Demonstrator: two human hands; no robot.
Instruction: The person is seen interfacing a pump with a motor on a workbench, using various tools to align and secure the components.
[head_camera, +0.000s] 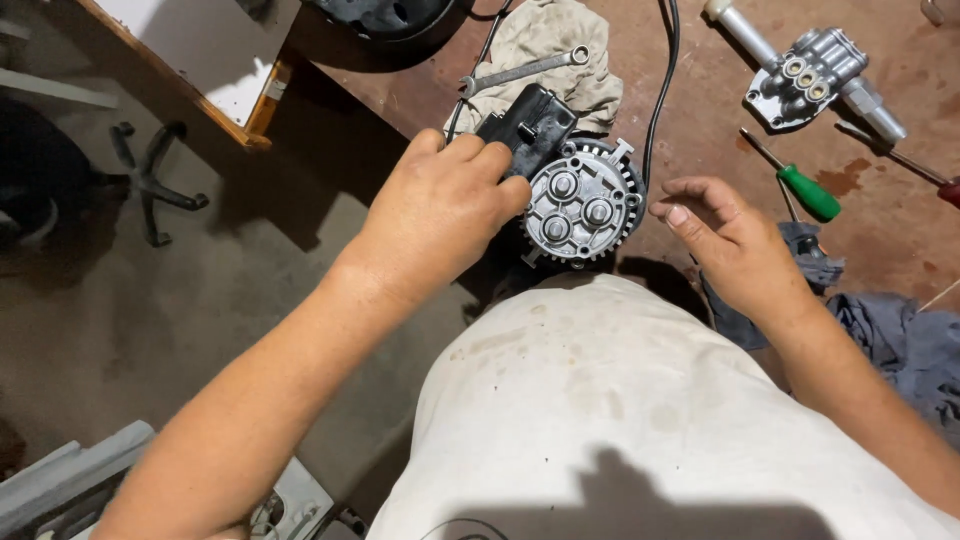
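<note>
The round metal pump housing (583, 205) stood at the near edge of the brown workbench (720, 110), with free surface to its right. The left hand (440, 205) gripped its black plastic part (528, 128), fingers closed over it. The right hand (722, 240) hovered just beside the housing, fingers loosely curled, holding nothing. A green screwdriver (805, 190) lay near.

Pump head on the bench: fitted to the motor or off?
Off. The pump head lies apart on the bench, while the motor shows three bare pistons, steadied by the left hand.
</note>
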